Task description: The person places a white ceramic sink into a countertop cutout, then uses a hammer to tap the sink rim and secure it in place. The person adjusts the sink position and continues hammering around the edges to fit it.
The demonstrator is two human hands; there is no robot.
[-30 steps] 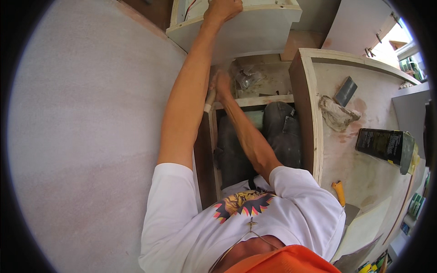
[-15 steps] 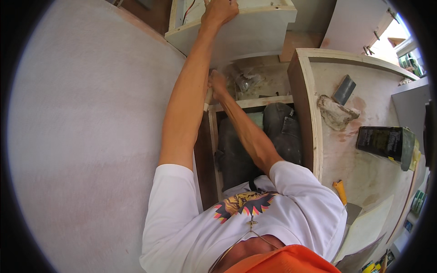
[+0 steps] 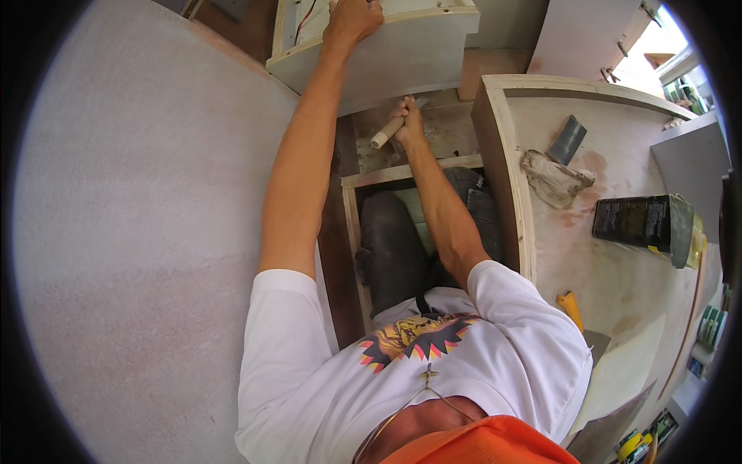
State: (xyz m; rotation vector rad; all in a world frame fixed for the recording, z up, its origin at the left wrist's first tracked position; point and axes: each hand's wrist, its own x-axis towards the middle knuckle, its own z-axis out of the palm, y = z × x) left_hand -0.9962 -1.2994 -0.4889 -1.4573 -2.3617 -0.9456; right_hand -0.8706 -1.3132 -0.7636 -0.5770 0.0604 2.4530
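My left hand (image 3: pixel 354 19) is closed over the front edge of a pale, open-topped wooden box (image 3: pixel 402 62) at the top of the view, its arm stretched straight out. Below that box, my right hand (image 3: pixel 410 121) grips a tool by its thick, light wooden handle (image 3: pixel 385 134). The handle's butt end points down and left. Its working end, partly hidden by my hand, lies close under the box's lower edge, and its kind cannot be made out. My knees (image 3: pixel 393 236) are inside a wooden frame (image 3: pixel 413 170) just nearer than the right hand.
A large pale panel (image 3: pixel 147 232) fills the left side. On the board (image 3: pixel 572 247) to the right lie a dark grey block (image 3: pixel 567 140), a crumpled, stained rag (image 3: pixel 553 179), a black can (image 3: pixel 634 219) and a yellow-handled tool (image 3: pixel 570 311). A raised wooden edge (image 3: pixel 501 155) separates this board from my legs.
My right hand has moved right and slightly farther away, turning the wooden-handled tool into fuller view. My left hand stays on the box edge. The whole view has shifted slightly.
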